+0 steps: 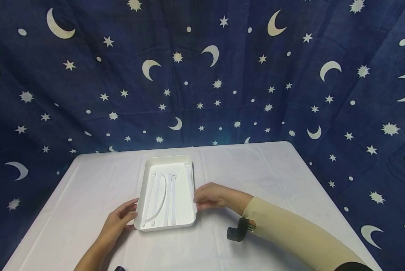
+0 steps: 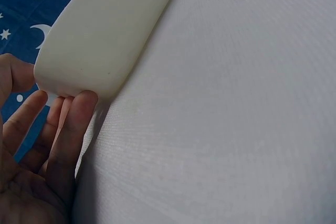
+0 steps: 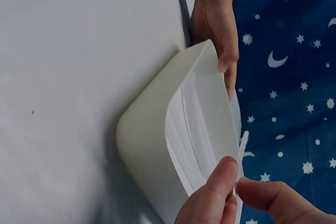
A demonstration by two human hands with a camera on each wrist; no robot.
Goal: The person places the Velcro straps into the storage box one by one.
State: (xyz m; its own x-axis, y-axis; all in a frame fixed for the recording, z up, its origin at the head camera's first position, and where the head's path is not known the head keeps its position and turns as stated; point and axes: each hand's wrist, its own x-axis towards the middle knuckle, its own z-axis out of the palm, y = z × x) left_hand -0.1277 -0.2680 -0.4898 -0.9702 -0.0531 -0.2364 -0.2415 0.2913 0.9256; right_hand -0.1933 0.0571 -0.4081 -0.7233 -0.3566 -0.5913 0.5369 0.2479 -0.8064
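Note:
A shallow white tray (image 1: 165, 227) lies on the table with several long, thin white plastic strips (image 1: 155, 199) in it, some with a small wider head; one strip bows in a curve. At its near left corner my left hand (image 1: 116, 224) grips the tray, thumb by the rim and fingers spread under the corner in the left wrist view. My right hand (image 1: 210, 195) is at the tray's right side. Between its thumb and finger it pinches another white strip (image 3: 244, 142), which runs along the inner right wall up to its head (image 1: 187, 165).
A white cloth covers the table (image 1: 250, 177). Behind it hangs a dark blue curtain (image 1: 195, 75) with moons and stars. A black device (image 1: 238, 230) is strapped at the right wrist, and a small dark object (image 1: 119, 268) shows at the bottom edge.

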